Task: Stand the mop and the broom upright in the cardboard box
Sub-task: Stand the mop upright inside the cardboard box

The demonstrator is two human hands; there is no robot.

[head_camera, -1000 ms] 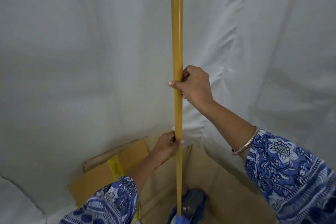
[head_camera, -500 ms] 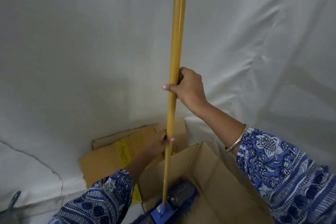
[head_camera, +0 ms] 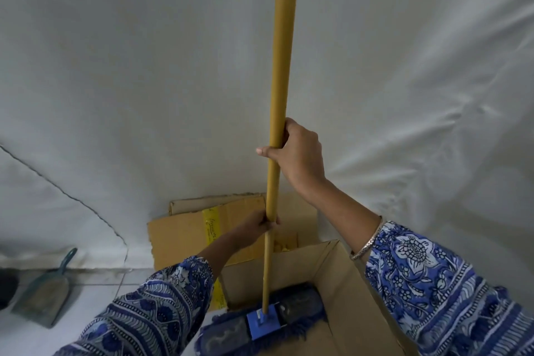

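Head camera looks down at two grips on one yellow pole (head_camera: 281, 81). The right hand (head_camera: 297, 153) is wrapped tight around it at mid-height, thumb across the front, likely to steer the lean. The left hand (head_camera: 260, 224) is pinched closed on it lower down, just above the cardboard box (head_camera: 346, 277), probably to steady the lower end. The pole belongs to the mop (head_camera: 260, 324), which stands nearly upright, tipped slightly. Its blue bracket and dark fringed head sit low in the box, near the left wall and partly over that edge, so it may need centring before release. Box flaps (head_camera: 185, 237) lean against the white sheet (head_camera: 144, 95) behind. A green dustpan (head_camera: 46, 295) lies on the floor, well apart to the left. No broom is in sight.
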